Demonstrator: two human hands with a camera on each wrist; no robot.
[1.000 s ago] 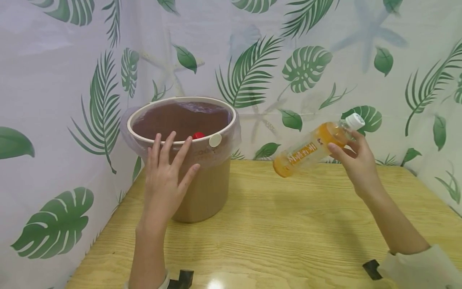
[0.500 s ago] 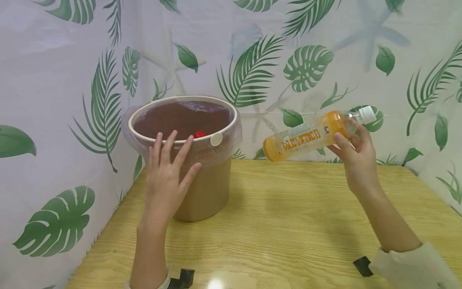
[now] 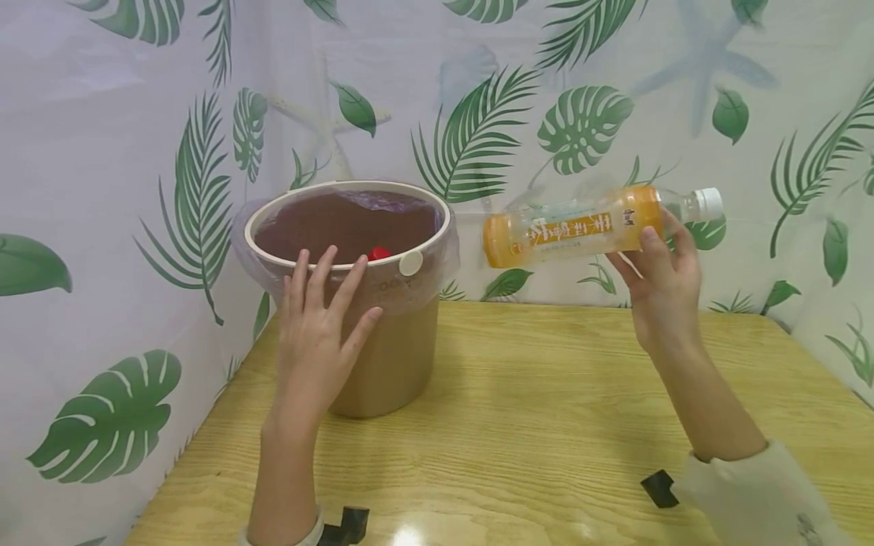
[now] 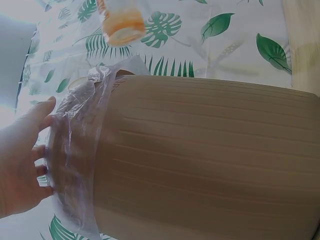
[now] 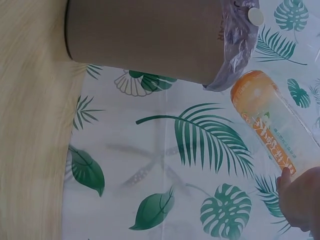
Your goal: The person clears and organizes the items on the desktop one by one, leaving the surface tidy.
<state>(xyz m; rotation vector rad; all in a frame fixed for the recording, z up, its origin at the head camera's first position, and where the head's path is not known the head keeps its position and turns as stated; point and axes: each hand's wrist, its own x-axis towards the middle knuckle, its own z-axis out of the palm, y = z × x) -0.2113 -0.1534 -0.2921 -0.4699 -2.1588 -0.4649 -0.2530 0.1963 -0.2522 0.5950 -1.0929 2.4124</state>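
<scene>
A clear plastic bottle (image 3: 570, 231) with an orange label and white cap lies nearly level in the air, right of the bin. My right hand (image 3: 662, 292) grips it near the neck; the right wrist view shows the bottle's (image 5: 272, 120) base toward the bin. A brown trash bin (image 3: 392, 364) with a cream rim and a thin purple liner bag (image 3: 444, 262) stands on the table. On its near rim rest the straight, spread fingers of my left hand (image 3: 310, 356). Inside the bin, a red object (image 3: 378, 253) shows just above the front rim; the rest of it is hidden.
The wooden table (image 3: 532, 425) reaches back to a white curtain (image 3: 505, 45) printed with green leaves, which also hangs along both sides. Black pieces (image 3: 658, 489) sit by both sleeves. A round cream button (image 3: 410, 263) marks the bin's front rim.
My right hand has carried the bottle up and left toward the bin, turning it from a slant to nearly level. My left hand has stayed on the rim.
</scene>
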